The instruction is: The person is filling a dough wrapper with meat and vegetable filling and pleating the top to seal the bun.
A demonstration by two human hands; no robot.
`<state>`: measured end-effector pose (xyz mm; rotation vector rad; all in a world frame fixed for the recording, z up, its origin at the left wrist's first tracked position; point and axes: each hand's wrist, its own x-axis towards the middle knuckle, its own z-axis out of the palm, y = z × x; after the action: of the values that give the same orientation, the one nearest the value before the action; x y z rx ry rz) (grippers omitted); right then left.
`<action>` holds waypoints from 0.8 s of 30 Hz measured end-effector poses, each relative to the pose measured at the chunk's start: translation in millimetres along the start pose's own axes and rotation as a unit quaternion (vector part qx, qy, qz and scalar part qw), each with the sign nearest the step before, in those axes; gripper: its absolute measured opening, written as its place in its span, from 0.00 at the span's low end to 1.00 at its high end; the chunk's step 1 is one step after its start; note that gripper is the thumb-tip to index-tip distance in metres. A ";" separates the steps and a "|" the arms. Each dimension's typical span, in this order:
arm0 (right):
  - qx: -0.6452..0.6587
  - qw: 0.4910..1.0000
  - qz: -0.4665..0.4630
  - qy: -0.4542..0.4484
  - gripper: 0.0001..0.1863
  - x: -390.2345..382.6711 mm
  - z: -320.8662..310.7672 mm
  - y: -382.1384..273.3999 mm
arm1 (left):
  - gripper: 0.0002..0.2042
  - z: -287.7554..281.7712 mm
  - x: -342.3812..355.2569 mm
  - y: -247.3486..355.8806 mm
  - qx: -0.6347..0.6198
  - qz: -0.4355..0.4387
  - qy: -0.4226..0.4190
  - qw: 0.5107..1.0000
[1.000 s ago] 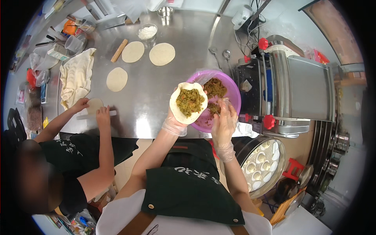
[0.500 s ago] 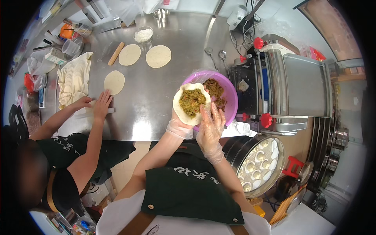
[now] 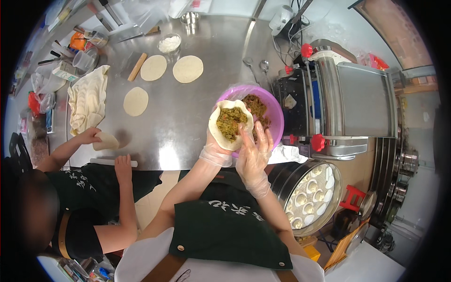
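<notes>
Nearby, the gloved left hand [image 3: 214, 147], fingers mostly hidden, cups a dough wrapper [image 3: 213, 125] of green filling [image 3: 229, 122], overlapping in view the left rim of the purple bowl [image 3: 279, 118]; the right hand [image 3: 252, 158], its fingers loosely spread and half curled, touches the filling, any pinch unclear. Past the front edge of the steel table [image 3: 174, 129], bare room stretches left of the bowl to three dough rounds [image 3: 188, 69].

ok so, one filled wrapper [image 3: 229, 123] mid-dial, three flat dough rounds [image 3: 188, 69] around 10–11 o'clock, two spoons [image 3: 265, 67] near 1
</notes>
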<state>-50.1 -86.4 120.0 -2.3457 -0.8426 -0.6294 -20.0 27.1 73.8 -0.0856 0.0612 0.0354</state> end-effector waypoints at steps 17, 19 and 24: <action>0.023 0.996 -0.043 -0.071 0.24 24.0 -9.2 6.1 | 0.23 15.8 -8.4 9.0 -0.001 -0.079 0.110 0.991; -0.005 0.994 -0.084 -0.067 0.23 18.2 -2.0 8.1 | 0.23 17.6 -7.4 8.8 0.003 -0.093 0.089 0.992; -0.015 0.989 -0.109 -0.095 0.20 17.2 -1.7 10.5 | 0.23 11.0 -2.5 10.3 -0.014 -0.079 0.111 0.991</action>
<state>-31.5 -87.1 127.7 -2.3864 -1.1950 -0.5124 -22.2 38.2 84.0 -0.1215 0.2754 -0.1315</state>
